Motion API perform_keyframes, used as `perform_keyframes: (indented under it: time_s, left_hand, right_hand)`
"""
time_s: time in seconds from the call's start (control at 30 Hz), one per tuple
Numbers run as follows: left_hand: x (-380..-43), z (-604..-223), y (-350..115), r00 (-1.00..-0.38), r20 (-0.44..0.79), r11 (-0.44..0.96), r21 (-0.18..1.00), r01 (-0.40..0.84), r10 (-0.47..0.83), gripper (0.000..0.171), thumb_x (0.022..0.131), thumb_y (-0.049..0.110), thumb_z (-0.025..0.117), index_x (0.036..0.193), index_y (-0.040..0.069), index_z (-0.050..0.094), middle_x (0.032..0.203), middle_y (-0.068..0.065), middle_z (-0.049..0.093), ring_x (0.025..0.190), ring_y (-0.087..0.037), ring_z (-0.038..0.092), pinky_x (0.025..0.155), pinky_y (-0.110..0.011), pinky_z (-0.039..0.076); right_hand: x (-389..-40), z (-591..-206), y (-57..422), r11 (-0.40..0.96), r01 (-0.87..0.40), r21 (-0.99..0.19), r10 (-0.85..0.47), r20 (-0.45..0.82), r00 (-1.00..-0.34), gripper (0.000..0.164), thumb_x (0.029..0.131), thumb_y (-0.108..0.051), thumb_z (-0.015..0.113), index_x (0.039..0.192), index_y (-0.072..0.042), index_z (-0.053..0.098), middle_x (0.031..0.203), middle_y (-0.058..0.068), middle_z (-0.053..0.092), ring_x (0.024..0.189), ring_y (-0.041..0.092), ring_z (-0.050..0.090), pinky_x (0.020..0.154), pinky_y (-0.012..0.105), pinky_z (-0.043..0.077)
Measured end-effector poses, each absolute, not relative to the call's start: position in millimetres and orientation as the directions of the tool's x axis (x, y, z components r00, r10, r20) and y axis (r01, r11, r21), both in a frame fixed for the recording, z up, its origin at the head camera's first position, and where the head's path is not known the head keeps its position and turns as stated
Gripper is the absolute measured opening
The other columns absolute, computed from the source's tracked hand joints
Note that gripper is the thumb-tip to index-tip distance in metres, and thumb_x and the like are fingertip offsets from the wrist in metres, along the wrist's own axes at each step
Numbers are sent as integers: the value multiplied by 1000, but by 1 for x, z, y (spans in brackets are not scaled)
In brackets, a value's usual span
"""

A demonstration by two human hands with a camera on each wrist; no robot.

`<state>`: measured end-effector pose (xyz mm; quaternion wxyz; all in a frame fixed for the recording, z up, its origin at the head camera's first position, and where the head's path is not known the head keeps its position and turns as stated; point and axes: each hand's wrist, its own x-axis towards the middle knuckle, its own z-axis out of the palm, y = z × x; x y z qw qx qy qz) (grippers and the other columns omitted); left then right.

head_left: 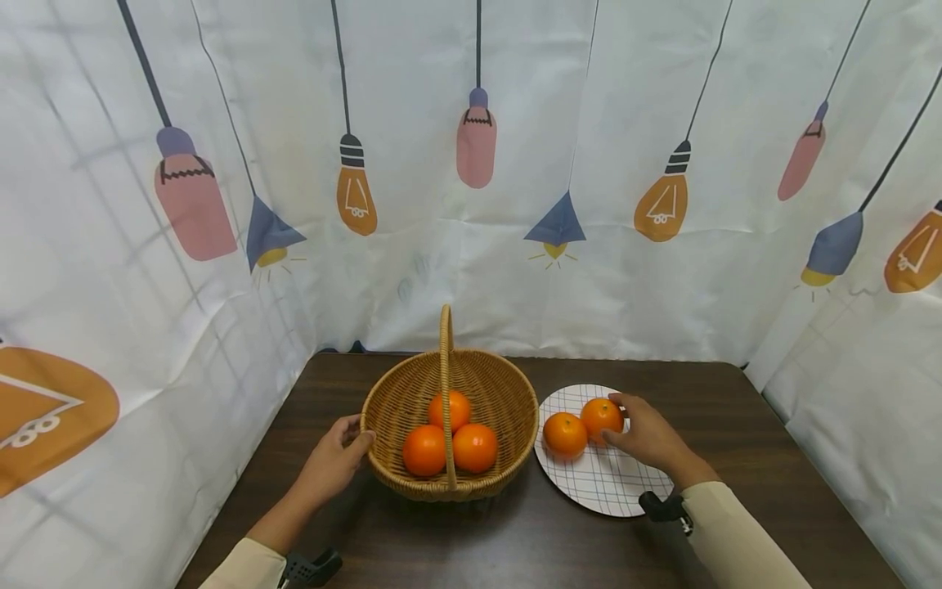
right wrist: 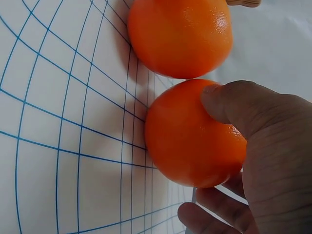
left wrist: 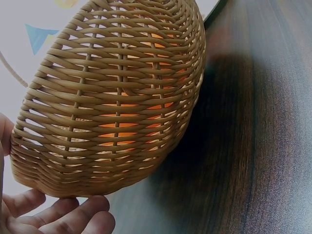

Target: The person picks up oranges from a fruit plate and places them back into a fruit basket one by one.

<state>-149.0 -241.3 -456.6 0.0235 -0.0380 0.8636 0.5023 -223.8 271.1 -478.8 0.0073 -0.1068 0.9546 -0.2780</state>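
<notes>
My left hand [head_left: 334, 460] grips the left rim of a wicker basket [head_left: 392, 409], the thumb at the rim and the fingers against the outer side. Inside the basket lie three oranges, among them a front-right orange [head_left: 477, 450]; through the weave in the left wrist view they show only in part. On a white plate with a blue grid [head_left: 599, 487], my right hand [head_left: 651, 438] holds an orange [right wrist: 190, 136] between thumb and fingers. Another orange [right wrist: 180, 36] sits beside it on the plate, to its left in the head view.
The basket's tall arched handle [head_left: 446, 352] rises over its middle. Everything stands on a dark wooden table [head_left: 412, 548]. Behind and at both sides hangs a white curtain [head_left: 441, 270] printed with lamps and bulbs.
</notes>
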Motion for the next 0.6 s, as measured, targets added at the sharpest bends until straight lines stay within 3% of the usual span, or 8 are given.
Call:
perform_keyframes:
  time_s: [0.6]
  left_hand:
    - [-148, -457, -241, -995, -87, 479, 872, -99, -47, 57, 106, 31, 56, 149, -4, 40, 136, -25, 56, 115, -33, 61, 84, -41, 59]
  right_hand:
    - [-224, -482, 270, 802, -201, -562, -203, 59, -977, 79, 84, -31, 85, 144, 5, 49, 132, 26, 56, 106, 35, 59, 91, 55, 54]
